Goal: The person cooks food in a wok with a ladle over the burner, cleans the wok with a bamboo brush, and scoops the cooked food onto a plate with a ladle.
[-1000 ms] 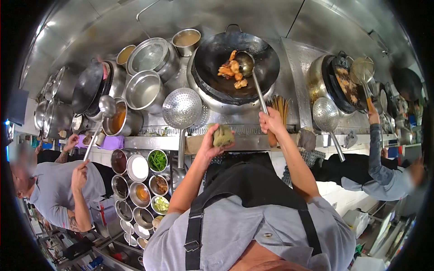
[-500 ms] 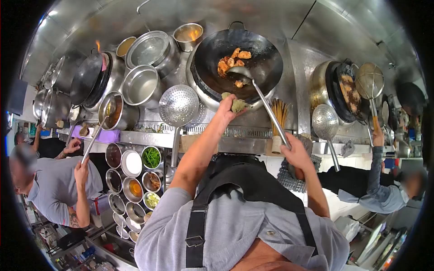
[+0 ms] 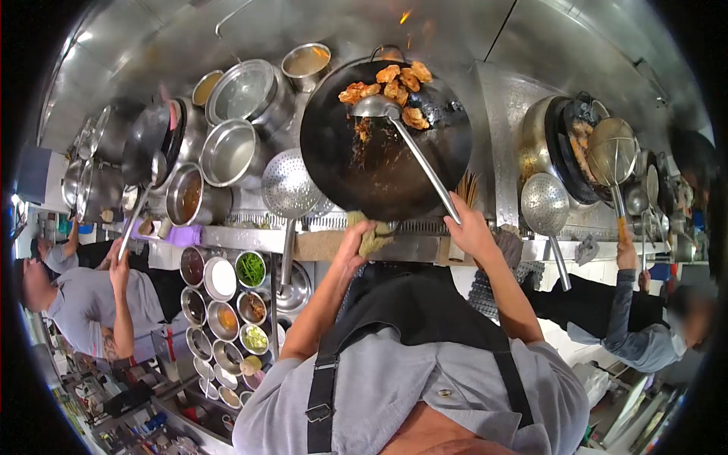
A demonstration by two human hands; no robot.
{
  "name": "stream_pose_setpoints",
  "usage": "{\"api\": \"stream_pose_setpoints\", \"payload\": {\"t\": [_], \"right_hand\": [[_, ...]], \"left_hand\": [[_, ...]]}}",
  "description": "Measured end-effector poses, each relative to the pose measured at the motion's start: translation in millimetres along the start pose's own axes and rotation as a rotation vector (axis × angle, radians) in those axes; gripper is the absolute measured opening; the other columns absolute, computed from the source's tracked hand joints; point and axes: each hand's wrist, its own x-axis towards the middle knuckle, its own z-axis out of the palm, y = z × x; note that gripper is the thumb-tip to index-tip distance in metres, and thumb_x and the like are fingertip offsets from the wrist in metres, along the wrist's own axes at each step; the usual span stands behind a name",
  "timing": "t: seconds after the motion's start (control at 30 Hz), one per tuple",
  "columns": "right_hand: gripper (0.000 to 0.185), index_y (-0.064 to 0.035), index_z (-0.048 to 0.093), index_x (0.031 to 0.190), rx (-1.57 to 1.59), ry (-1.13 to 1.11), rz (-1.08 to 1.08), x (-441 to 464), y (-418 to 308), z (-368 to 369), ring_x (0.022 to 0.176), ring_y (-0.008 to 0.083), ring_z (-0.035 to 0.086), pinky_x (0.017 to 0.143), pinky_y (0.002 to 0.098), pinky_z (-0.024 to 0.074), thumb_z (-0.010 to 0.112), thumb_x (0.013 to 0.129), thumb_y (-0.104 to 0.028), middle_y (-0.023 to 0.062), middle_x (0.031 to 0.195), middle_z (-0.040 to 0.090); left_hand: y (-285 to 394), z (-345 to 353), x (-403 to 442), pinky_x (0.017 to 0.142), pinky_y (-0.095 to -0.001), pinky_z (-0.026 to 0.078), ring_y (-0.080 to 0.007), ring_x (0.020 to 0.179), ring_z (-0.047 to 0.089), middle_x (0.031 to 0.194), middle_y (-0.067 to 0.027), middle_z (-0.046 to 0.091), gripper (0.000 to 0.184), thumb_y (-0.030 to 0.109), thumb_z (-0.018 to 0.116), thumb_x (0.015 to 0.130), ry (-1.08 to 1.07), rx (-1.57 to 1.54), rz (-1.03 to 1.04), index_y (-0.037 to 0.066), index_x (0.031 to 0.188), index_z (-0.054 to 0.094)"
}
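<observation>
A large black wok (image 3: 379, 186) is in front of me over the burner, its near edge close to the front of the range. Browned, fried-looking pieces of food (image 3: 394, 87) lie toward its far side, with dark liquid and crumbs below. My left hand (image 3: 356, 241) is closed on a folded greenish cloth (image 3: 373, 236) at the wok's near rim; the grip beneath the cloth is hidden. My right hand (image 3: 472, 227) is wrapped round the long handle of a steel ladle (image 3: 425, 163). The ladle's bowl is inside the wok, just below the food pieces.
Left of the wok are a perforated strainer (image 3: 290, 184) and steel pots (image 3: 230, 152). Ingredient bowls (image 3: 226, 320) stand at lower left. Another strainer (image 3: 544, 205) and wok (image 3: 580, 144) are at right. Co-workers stand on both sides, one holding a wire skimmer (image 3: 613, 152). A small flame (image 3: 406, 16) shows above.
The wok has come toward me with my left hand and the cloth. The food pieces have shifted to its far side. The ladle bowl has moved left, and my right hand slightly up.
</observation>
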Motion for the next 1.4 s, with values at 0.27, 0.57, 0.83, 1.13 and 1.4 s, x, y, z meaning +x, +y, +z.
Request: {"api": "stream_pose_setpoints", "payload": {"t": [0.27,0.57,0.83,1.13,1.4], "right_hand": [[0.051,0.0006,0.053,0.136,0.156,-0.273,0.245,-51.9,-31.1,-41.1,0.092,0.0215,0.063,0.085,0.0348,0.0495,0.064,0.087,-0.009,0.0169,0.1,0.066],[0.056,0.0025,0.043,0.141,-0.277,-0.122,0.161,6.1,-13.4,-5.8,0.081,0.0466,0.065,0.074,0.0528,0.0515,0.061,0.09,-0.013,0.0328,0.09,0.065],[0.056,0.0,0.048,0.139,0.01,-0.101,0.168,-41.3,-19.4,-9.5,0.088,0.0448,0.066,0.078,0.0436,0.0514,0.065,0.087,-0.012,0.0288,0.096,0.066],[0.053,0.0035,0.044,0.138,-0.111,-0.303,0.083,-21.7,-56.0,-60.8,0.091,0.0478,0.065,0.081,0.0513,0.0502,0.061,0.09,-0.011,0.0312,0.095,0.065],[0.058,0.0025,0.042,0.142,-0.115,-0.045,0.113,-15.1,-33.3,-10.2,0.085,0.0519,0.062,0.08,0.0507,0.0506,0.062,0.089,-0.011,0.0333,0.092,0.064]], "left_hand": [[59.0,72.2,22.7,0.075,-0.0482,0.059,-0.029,0.089,0.065,0.098,-0.0136,0.063,0.02,0.011,0.061,0.087,0.117,-0.105,-0.142,0.005,0.105,0.055],[-1.1,-4.2,58.1,0.075,-0.0471,0.06,-0.0332,0.092,0.067,0.105,-0.0175,0.065,0.024,0.011,0.062,0.086,-0.042,-0.058,-0.007,0.003,0.107,0.056],[25.4,18.9,46.5,0.081,-0.0479,0.059,-0.0343,0.096,0.067,0.108,-0.0186,0.065,0.029,0.014,0.062,0.086,0.021,-0.075,-0.07,0.004,0.112,0.054],[45.2,54.7,43.0,0.08,-0.0494,0.058,-0.0321,0.094,0.067,0.104,-0.0158,0.064,0.02,0.014,0.057,0.091,0.085,-0.099,-0.138,0.005,0.108,0.055],[-17.9,-2.2,-8.1,0.079,-0.0448,0.061,-0.0341,0.097,0.069,0.108,-0.0216,0.067,0.029,0.013,0.056,0.091,-0.033,0.003,0.067,-0.002,0.116,0.056]]}}
